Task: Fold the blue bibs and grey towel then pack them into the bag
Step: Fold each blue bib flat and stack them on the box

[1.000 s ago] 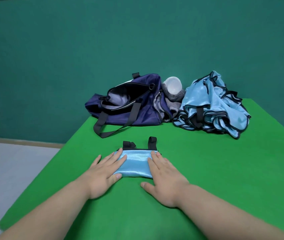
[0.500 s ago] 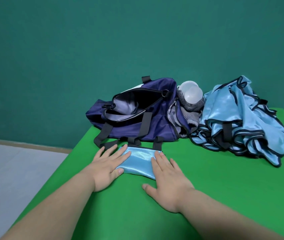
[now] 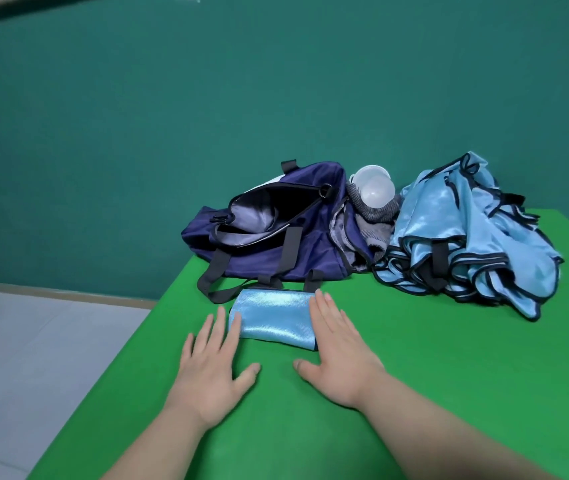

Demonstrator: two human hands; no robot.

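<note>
A folded blue bib (image 3: 274, 317) lies on the green table, just in front of the navy bag (image 3: 276, 230), whose mouth gapes open. My left hand (image 3: 212, 363) lies flat with straight fingers, its fingertips touching the bib's left edge. My right hand (image 3: 340, 351) lies flat along the bib's right edge, fingers straight. A heap of unfolded blue bibs (image 3: 466, 237) sits at the back right. The grey towel (image 3: 373, 223) is bunched between the bag and the heap.
A white plastic cup (image 3: 375, 188) rests on the grey towel. The bag's black strap (image 3: 220, 282) loops onto the green table (image 3: 414, 375) beside the folded bib. The table's left edge drops to a grey floor (image 3: 33, 358). A teal wall stands behind.
Both hands have slid outward from on top of the folded bib to its left and right edges. The view has shifted left and closer to the bag.
</note>
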